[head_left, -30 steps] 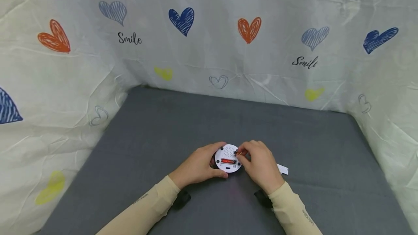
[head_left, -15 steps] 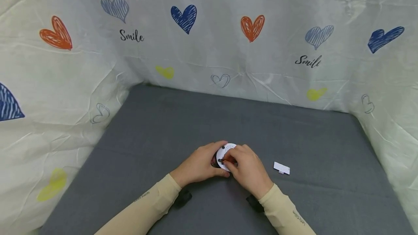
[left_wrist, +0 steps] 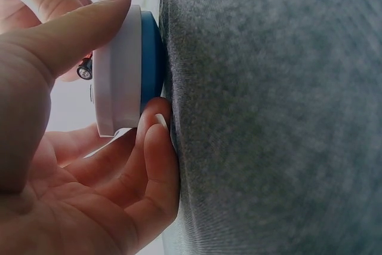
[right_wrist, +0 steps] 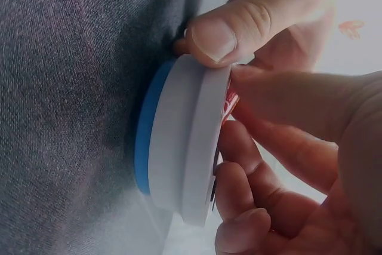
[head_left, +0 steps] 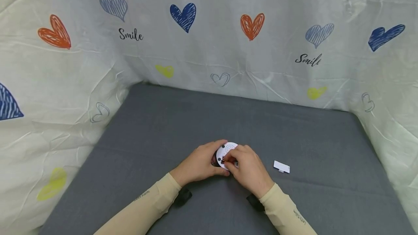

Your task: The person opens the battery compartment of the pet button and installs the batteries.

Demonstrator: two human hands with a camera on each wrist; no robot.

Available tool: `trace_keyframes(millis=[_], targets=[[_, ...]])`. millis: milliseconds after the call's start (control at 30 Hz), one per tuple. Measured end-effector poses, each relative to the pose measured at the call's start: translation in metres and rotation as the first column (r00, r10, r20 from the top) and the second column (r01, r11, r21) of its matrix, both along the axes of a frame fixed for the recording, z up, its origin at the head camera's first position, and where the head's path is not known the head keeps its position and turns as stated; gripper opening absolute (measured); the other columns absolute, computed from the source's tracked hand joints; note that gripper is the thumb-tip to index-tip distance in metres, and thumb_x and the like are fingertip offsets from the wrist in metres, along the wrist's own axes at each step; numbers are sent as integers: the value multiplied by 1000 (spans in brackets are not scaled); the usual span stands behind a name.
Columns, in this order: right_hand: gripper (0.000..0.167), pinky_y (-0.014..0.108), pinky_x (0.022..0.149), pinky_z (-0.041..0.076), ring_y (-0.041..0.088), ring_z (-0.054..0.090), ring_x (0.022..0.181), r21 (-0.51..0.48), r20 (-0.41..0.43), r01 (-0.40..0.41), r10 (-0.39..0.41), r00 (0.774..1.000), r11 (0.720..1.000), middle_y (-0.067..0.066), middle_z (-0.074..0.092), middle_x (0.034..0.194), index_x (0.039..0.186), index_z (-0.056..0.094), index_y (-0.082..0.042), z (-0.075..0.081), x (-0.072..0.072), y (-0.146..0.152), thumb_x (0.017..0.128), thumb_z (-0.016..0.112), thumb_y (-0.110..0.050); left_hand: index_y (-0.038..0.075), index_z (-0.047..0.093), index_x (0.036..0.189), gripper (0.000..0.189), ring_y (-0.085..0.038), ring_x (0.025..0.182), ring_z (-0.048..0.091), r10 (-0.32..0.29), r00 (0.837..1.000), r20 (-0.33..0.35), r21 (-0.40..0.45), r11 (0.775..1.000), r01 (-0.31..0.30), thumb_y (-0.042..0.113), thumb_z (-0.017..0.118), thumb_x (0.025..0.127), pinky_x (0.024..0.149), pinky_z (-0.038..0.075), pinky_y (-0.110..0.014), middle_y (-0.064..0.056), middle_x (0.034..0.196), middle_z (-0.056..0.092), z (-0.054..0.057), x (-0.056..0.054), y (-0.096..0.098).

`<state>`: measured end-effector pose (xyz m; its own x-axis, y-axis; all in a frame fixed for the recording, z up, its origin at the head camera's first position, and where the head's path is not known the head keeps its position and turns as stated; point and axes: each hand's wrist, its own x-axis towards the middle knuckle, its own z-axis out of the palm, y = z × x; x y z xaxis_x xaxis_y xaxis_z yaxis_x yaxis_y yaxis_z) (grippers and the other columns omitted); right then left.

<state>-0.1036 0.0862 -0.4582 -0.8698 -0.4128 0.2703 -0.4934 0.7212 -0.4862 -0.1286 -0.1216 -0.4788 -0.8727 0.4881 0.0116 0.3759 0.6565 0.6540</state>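
From my station, the left hand [head_left: 200,162] grips the round device [left_wrist: 120,91], the right hand [head_left: 249,168] pinches a battery [left_wrist: 85,70]; I reckon a crooked push could spring it loose

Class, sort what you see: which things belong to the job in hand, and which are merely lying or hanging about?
Job:
left hand, holding the round device
right hand, pinching a battery
white cover, set apart; probably the device's battery cover

Merely about:
grey cloth beneath
heart-printed backdrop behind
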Motion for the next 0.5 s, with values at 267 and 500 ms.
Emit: trace_keyframes(millis=[267,500], targets=[[24,31,73,44,18,49,86,-17,-82,104,-105,991,994,2,63,93,99,77,-14,-2,1,-2,87,92,-26,19,48,163,95,-24,133,66,12,1000,8,-14,1000,-12,50,93,85,109,55,-48,-6,152,64,1,1,2],[69,36,71,43,29,49,90,105,-45,310,-307,951,945,15,58,100,124,70,-2,-3,3,-4,85,89,-56,17,48,163,97,-26,131,66,14,1000,7,-25,1000,-14,48,94,84,108,55,-49,-8,150,65,3,2,2]])
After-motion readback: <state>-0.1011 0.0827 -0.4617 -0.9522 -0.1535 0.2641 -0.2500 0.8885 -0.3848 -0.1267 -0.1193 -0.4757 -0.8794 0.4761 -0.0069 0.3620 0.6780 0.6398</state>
